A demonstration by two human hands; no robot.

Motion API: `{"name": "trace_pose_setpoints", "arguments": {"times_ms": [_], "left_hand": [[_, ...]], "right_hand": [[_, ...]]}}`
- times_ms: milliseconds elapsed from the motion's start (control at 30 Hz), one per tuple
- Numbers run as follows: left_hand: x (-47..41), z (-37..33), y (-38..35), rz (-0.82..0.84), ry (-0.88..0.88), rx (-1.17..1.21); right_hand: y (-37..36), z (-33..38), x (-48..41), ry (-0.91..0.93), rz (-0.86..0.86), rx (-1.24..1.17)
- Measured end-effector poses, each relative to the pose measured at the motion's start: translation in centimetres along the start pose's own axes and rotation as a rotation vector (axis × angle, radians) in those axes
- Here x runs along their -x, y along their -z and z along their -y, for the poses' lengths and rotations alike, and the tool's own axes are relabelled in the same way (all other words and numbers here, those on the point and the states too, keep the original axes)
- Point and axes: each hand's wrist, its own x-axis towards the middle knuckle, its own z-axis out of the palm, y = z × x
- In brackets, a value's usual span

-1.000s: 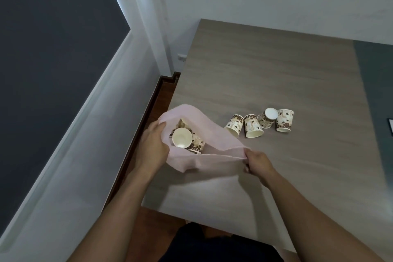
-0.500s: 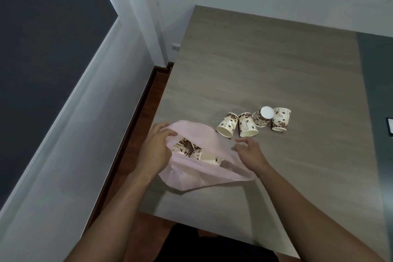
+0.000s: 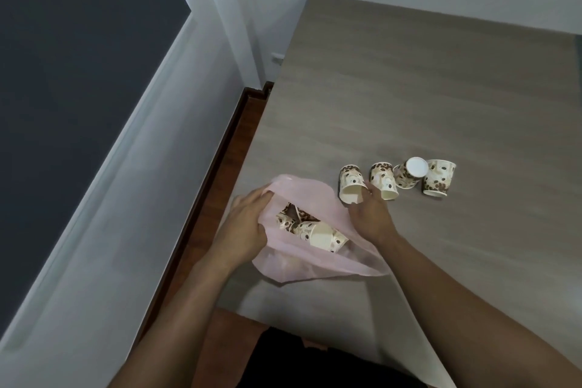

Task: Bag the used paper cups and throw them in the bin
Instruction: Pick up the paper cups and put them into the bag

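Note:
A pink plastic bag (image 3: 302, 266) lies on the wooden table (image 3: 409, 88) near its front left corner. My left hand (image 3: 245, 227) grips the bag's left rim and holds the mouth open. Inside it lie several paper cups (image 3: 318, 231) with a brown bean print. Several more cups sit in a row just behind the bag. My right hand (image 3: 371, 217) reaches over the bag's far rim, and its thumb and fingers close around the mouth of the leftmost cup (image 3: 349, 179), which lies on its side. Another cup (image 3: 409, 175) shows its white base.
A white wall and sloping ledge (image 3: 132, 198) run along the left, with a narrow strip of dark wooden floor (image 3: 233, 151) between them and the table's left edge. A dark band (image 3: 579, 50) borders the table at far right.
My right hand let go of the bag's right rim and moved forward to the leftmost cup. The bag sank flatter onto the table while my left hand kept its hold.

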Motion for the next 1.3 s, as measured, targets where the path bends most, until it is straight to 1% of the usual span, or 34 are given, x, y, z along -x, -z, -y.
{"name": "trace_pose_setpoints", "arguments": {"times_ms": [100, 167, 200, 233, 300, 333, 400, 500, 567, 667, 733, 833, 933, 1000, 1100, 1200, 1300], "left_hand": [[0.1, -0.2, 0.1, -0.022, -0.005, 0.001], [-0.1, -0.7, 0.2, -0.061, 0.013, 0.044], [-0.1, -1.1, 0.3, -0.087, 0.017, 0.084], [-0.1, -1.6, 0.5, -0.106, 0.025, 0.128], [0.0, -2.6, 0.7, -0.112, 0.036, 0.169], [0.0, -3.1, 0.9, -0.1, 0.046, 0.174], [0.2, -3.7, 0.9, -0.096, 0.05, 0.18], [0.7, -4.4, 0.8, -0.125, 0.038, 0.162], [0.9, -4.8, 0.7, -0.129, 0.045, 0.179], [1.5, -5.6, 0.6, -0.123, 0.019, 0.201], [1.2, -5.9, 0.3, -0.113, 0.007, 0.226], [0.9, -6.6, 0.1, -0.104, 0.001, 0.273], [0.4, -8.1, 0.0, -0.116, -0.036, 0.326], [0.0, -9.2, 0.1, -0.149, -0.06, 0.35], [-0.5, -10.4, 0.1, -0.227, -0.076, 0.397], [-1.0, -10.5, -0.2, -0.227, -0.102, 0.378], [-0.8, -9.9, -0.5, -0.112, -0.145, 0.224]], "right_hand": [[2.6, 2.9, 2.9, -0.022, -0.275, -0.234], [3.8, 3.6, 4.0, -0.062, -0.377, -0.394], [4.4, 3.8, 4.5, -0.085, -0.373, -0.48], [4.8, 4.1, 5.0, -0.099, -0.331, -0.575], [5.6, 4.9, 6.6, -0.063, -0.18, -0.734], [5.5, 5.4, 7.5, -0.029, -0.1, -0.763], [4.8, 6.3, 9.0, 0.063, -0.007, -0.682], [2.9, 7.1, 10.8, 0.197, 0.0, -0.452], [1.5, 7.3, 11.3, 0.277, 0.04, -0.362], [0.1, 7.9, 11.9, 0.391, 0.121, -0.29], [-0.1, 8.1, 11.7, 0.392, 0.102, -0.321], [0.9, 6.9, 11.5, 0.26, 0.049, -0.46], [2.9, 4.7, 10.3, 0.037, -0.034, -0.653], [4.4, 3.0, 9.2, -0.122, -0.089, -0.811], [6.2, 1.0, 7.6, -0.316, -0.083, -1.001], [7.5, 0.2, 6.0, -0.387, -0.031, -1.097], [7.5, -0.3, 3.7, -0.421, 0.022, -1.214]]}}
